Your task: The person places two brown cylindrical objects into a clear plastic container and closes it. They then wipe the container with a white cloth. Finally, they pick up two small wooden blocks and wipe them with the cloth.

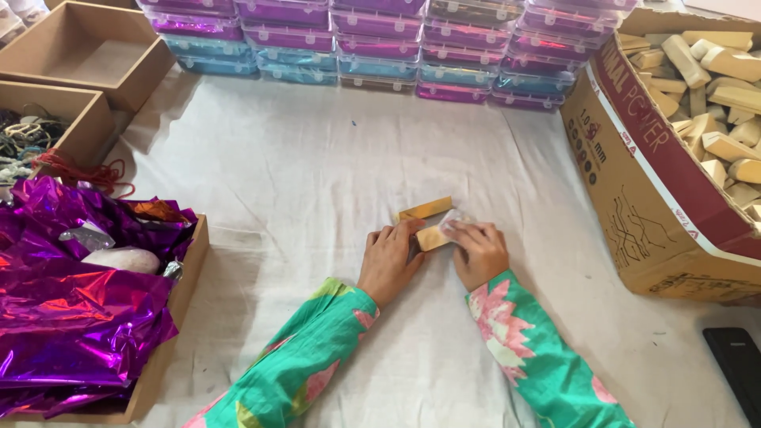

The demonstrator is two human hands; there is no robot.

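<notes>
Two hands low on a white cloth [317,174] spread over the table, both on one small wooden block [432,236]. Left hand [390,261] curled, fingers pressed on the block's left end. Right hand [478,252] curled too, fingers pinching a bit of clear wrap [453,224] against the block's right end. Block lying flat on the cloth, near the middle of the table, between the two hands. Second block, gold-faced [426,208], just behind it, touching or nearly so; cannot tell which. Green sleeves with pink flowers on both arms. Far right: big cardboard box [634,206], tilted, heaped with pale wooden blocks [717,87]. Along the far edge: rows of stacked purple and blue plastic cases [380,47]. Left: shallow tray [178,301] stuffed with crumpled purple foil [71,309], two brown boxes behind it, one holding tangled cords [24,143]. Dark phone [737,364] at lower right.
</notes>
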